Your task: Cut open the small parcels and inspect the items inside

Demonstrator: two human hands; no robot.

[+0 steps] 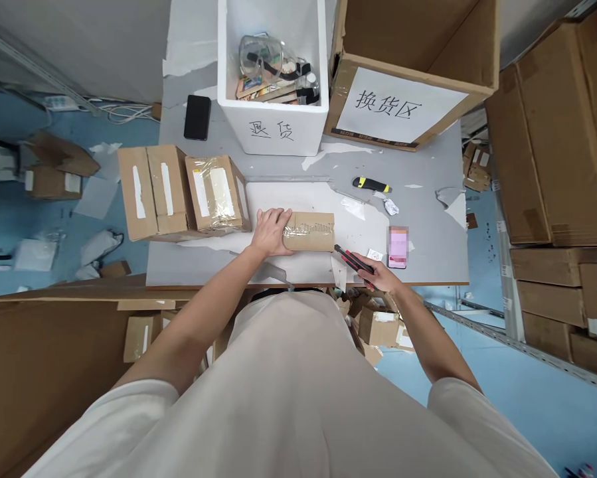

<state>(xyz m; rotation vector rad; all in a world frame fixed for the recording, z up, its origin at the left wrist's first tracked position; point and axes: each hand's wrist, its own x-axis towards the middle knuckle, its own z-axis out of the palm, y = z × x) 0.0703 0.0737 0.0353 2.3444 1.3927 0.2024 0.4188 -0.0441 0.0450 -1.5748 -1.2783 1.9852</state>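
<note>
A small taped brown box (pixel 309 232) lies on the white surface at the middle of the grey table (pixel 427 199). My left hand (pixel 272 232) holds the box by its left end. In my right hand (pixel 378 273) is a red and black utility knife (pixel 354 259), its front end close to the box's lower right corner. A phone with a lit pink screen (pixel 398 247) lies to the right of that hand. Farther back on the table rests a yellow and black cutter (pixel 372 184).
Two cartons (pixel 151 192) (pixel 218 194) stand on the table's left. At the back are a white foam bin (pixel 273 126) with mixed items, a large open carton (pixel 398 113) and a black phone (pixel 197 117). Stacked boxes (pixel 562 146) line the right side.
</note>
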